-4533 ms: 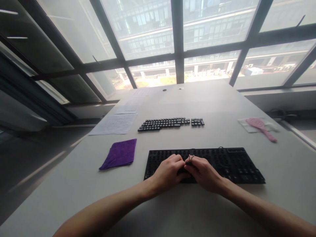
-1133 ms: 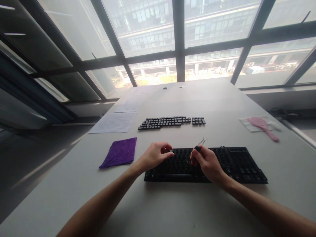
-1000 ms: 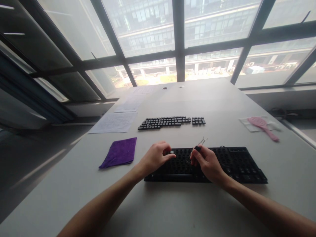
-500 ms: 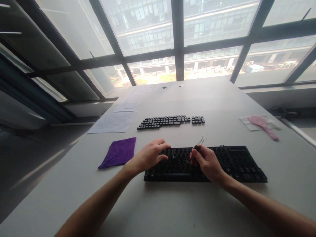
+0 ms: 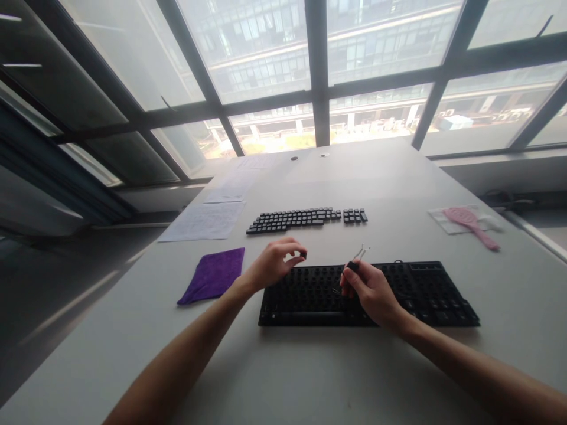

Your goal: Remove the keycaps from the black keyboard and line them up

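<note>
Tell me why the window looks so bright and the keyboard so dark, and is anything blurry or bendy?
Head view: daylight washes out the window, probably why the keyboard looks nearly black; head view: the keycap in the left hand is a tiny dark blob, and the brush looks soft; head view: the side bars lean outward, perhaps from a wide lens.

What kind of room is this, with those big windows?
Probably an office or workroom: there's a long white desk, a computer keyboard and papers, and a big building shows outside.
</note>
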Action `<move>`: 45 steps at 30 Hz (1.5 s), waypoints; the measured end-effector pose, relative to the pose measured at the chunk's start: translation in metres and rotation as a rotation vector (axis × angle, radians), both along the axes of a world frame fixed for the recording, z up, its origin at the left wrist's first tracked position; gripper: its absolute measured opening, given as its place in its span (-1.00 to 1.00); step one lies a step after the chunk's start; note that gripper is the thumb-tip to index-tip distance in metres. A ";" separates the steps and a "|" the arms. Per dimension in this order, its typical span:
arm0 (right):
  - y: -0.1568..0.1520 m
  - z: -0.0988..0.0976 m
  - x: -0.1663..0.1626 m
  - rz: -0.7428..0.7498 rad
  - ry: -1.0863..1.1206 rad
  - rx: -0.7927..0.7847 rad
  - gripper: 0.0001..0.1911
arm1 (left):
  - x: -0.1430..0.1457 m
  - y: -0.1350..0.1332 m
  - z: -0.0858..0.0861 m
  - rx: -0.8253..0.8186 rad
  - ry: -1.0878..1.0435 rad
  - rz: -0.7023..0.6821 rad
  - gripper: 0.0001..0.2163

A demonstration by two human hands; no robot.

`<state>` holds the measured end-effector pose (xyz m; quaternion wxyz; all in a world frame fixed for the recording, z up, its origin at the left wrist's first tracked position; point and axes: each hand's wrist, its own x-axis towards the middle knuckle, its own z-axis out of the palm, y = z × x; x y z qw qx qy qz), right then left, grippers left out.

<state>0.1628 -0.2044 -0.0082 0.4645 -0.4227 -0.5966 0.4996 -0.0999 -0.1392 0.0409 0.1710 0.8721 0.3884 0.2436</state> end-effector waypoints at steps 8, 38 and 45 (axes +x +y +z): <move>0.002 -0.006 0.000 -0.020 0.007 -0.016 -0.68 | -0.027 0.084 -0.040 0.247 0.130 0.286 -0.97; 0.001 0.016 0.017 0.011 -0.082 0.091 -0.73 | 0.037 -0.028 0.012 0.149 0.014 0.142 -0.85; -0.003 0.010 0.016 0.118 -0.209 0.130 -0.75 | 0.072 -0.085 -0.016 -0.106 0.002 0.029 -0.85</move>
